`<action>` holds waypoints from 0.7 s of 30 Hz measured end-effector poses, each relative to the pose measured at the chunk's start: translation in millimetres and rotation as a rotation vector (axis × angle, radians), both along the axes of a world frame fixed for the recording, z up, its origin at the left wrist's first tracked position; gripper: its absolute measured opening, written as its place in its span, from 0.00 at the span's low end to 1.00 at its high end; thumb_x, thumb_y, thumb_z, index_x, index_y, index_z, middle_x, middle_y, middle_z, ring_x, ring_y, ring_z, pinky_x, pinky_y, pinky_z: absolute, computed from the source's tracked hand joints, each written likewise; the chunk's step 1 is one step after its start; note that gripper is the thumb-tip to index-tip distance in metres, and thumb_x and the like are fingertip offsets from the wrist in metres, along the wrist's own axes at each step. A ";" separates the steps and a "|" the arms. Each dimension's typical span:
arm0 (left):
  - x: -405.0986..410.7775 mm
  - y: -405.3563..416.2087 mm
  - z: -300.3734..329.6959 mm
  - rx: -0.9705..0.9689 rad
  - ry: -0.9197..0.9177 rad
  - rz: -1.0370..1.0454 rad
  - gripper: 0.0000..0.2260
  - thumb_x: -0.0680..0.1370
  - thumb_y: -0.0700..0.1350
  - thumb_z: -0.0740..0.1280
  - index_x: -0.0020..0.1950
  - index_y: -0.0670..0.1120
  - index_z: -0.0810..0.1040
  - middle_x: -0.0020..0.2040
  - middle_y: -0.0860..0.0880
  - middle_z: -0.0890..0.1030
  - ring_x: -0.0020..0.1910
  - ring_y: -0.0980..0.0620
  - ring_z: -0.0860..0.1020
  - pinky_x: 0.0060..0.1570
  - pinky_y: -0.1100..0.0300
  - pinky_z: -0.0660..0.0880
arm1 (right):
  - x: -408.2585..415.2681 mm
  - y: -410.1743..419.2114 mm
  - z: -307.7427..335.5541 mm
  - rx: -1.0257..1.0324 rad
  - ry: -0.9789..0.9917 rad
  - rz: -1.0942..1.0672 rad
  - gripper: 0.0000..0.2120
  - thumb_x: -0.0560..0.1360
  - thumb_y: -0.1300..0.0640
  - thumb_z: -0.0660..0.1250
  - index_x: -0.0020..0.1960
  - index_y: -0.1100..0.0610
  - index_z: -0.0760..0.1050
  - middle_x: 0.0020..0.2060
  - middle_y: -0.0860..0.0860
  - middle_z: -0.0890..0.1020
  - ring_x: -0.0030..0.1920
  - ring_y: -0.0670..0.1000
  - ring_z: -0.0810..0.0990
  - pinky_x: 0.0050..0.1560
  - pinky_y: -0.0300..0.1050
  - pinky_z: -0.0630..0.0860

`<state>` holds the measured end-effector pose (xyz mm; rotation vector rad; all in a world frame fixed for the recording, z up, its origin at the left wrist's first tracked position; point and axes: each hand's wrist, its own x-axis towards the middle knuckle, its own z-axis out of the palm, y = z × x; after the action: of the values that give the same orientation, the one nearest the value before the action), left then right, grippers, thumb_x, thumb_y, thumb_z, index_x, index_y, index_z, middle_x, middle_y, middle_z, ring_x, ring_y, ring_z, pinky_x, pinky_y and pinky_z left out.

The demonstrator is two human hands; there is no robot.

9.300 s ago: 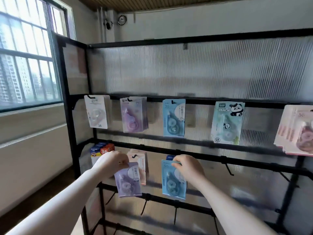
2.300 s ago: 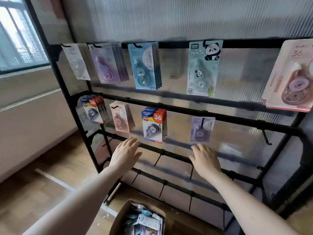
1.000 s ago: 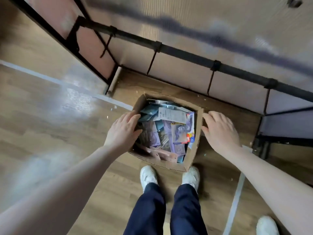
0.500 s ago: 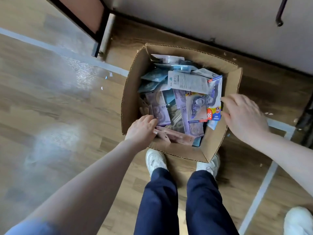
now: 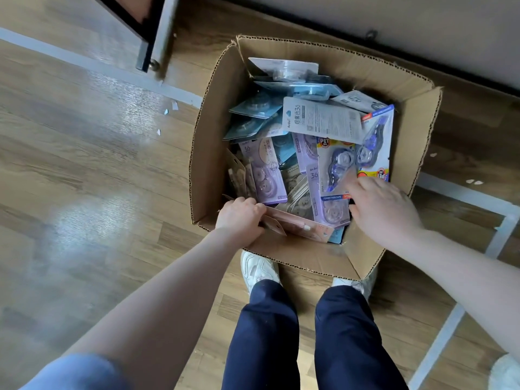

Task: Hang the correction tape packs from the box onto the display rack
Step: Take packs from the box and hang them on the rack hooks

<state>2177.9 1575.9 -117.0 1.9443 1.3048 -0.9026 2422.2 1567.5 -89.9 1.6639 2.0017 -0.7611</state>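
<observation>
An open cardboard box (image 5: 213, 130) stands on the wooden floor, filled with several loose correction tape packs in purple, blue, pink and white. My left hand (image 5: 240, 216) grips the left end of a pink pack (image 5: 298, 225) lying along the box's near side. My right hand (image 5: 382, 209) reaches into the box from the right, its fingers extended and blurred, touching a blue-and-white pack with a red "36" label (image 5: 357, 159). A purple "36" pack (image 5: 266, 170) stands upright just beyond my left hand. The display rack's hooks are out of view.
The foot of the black rack frame (image 5: 153, 40) stands on the floor at the upper left of the box. The rack's base panel (image 5: 422, 21) runs behind the box. My legs and white shoes (image 5: 259, 268) stand right at the box's near wall.
Over the last second the view dropped onto the box. My left hand went from the box's rim to gripping the pink pack; my right hand moved from the right wall inward onto the packs.
</observation>
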 end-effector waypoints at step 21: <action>11.5 4.8 -19.3 -0.019 -0.239 -0.220 0.11 0.77 0.54 0.63 0.53 0.50 0.78 0.50 0.49 0.79 0.53 0.47 0.75 0.52 0.54 0.72 | -28.1 -31.6 -56.8 -0.339 0.083 -0.024 0.06 0.78 0.56 0.59 0.45 0.52 0.73 0.42 0.53 0.76 0.47 0.58 0.78 0.35 0.44 0.65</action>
<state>2189.4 1580.7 -136.3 2.1355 0.9576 -0.7523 2394.1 1535.9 -146.7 1.4805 1.7861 -1.1240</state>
